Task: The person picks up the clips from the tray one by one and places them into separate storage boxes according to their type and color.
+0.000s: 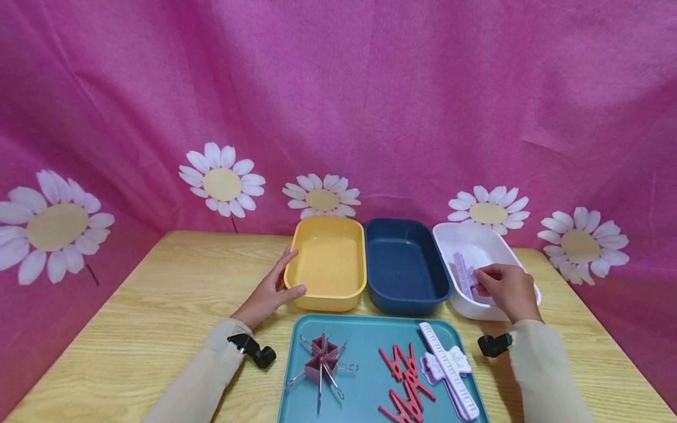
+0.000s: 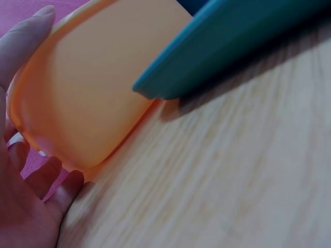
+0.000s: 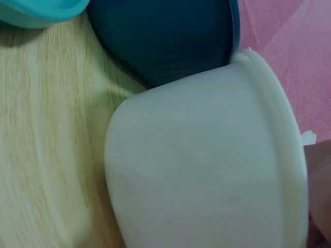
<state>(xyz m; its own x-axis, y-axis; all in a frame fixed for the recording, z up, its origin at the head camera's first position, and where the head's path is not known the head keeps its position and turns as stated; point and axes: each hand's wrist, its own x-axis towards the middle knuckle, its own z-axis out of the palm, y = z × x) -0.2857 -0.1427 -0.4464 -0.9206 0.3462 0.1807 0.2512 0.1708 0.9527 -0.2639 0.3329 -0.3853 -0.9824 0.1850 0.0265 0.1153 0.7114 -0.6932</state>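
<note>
My right hand [image 1: 508, 291] is over the white bin [image 1: 520, 258], its thumb and forefinger pinching a lilac ruler clip [image 1: 460, 267] that leans inside. In the right wrist view the bin's outer wall [image 3: 201, 160] hides the clip and most of the hand. My left hand [image 1: 270, 294] lies against the near left corner of the yellow bin [image 1: 325, 302], thumb along the rim and fingers spread loosely on the outer wall. The left wrist view shows these fingers [image 2: 64, 194] relaxed beside the bin.
A navy bin [image 1: 407, 305] stands between the other two. In front, a teal tray [image 1: 365, 332] carries binder clips [image 1: 321, 367] with wire handles, several red clothespins [image 1: 407, 388] and more ruler clips [image 1: 449, 373]. A pink flowered cloth [image 1: 338, 106] hangs behind the wooden table [image 1: 185, 282].
</note>
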